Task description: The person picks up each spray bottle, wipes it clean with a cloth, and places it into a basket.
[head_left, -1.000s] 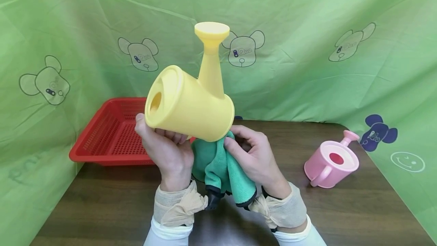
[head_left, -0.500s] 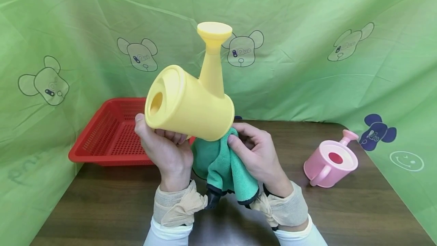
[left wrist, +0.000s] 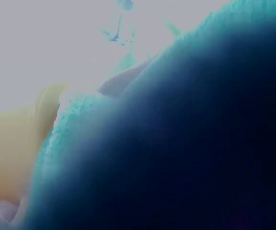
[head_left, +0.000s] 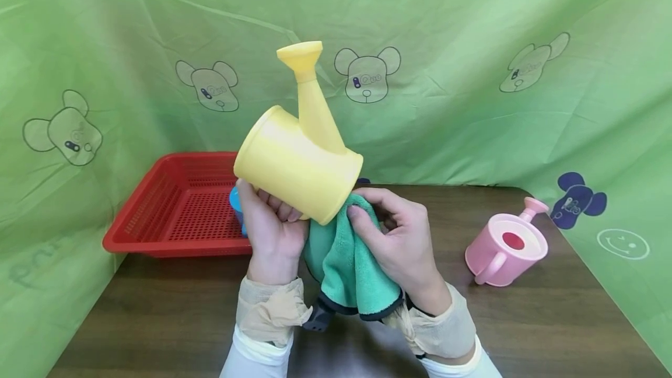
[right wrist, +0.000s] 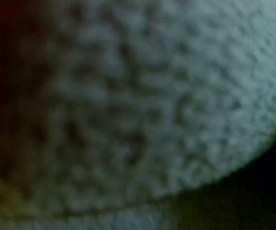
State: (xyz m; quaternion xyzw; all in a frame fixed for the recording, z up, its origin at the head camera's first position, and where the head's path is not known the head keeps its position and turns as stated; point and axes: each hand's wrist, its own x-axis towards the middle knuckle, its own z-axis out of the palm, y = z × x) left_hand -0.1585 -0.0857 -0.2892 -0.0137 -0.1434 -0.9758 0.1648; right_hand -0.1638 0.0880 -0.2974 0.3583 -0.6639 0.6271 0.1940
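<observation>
Curtain: pretty much the whole back is covered by a green curtain point(head_left: 446, 4) printed with mouse-like cartoon heads.
Table: a dark wood table point(head_left: 551, 331) is seen below.
Basket: a red basket point(head_left: 178, 248) is seen at the left, its near side partly hidden by the left hand.
Yellow can: the yellow watering can point(head_left: 299, 168) is held up above the table, tipped on its side, spout pointed up and a bit left, base turned down to the right.
Cloth: the green cloth point(head_left: 357, 273) is draped from the right hand, its top touching the can's base end.
Right hand: the cloth is pinched by the right hand point(head_left: 399, 241), thumb laid on the near side, fingers bent behind; the forearm is angled in from lower right.
Left hand: the can is gripped from below by the left hand point(head_left: 273, 238), palm turned up, fingers curled under the body, wrist kept fairly straight.
Pink can: a pink watering can point(head_left: 499, 252) is seen upright on the right, well apart from both hands.
Blue bit: something blue point(head_left: 236, 200) is half hidden behind the left hand, can't tell what.
</observation>
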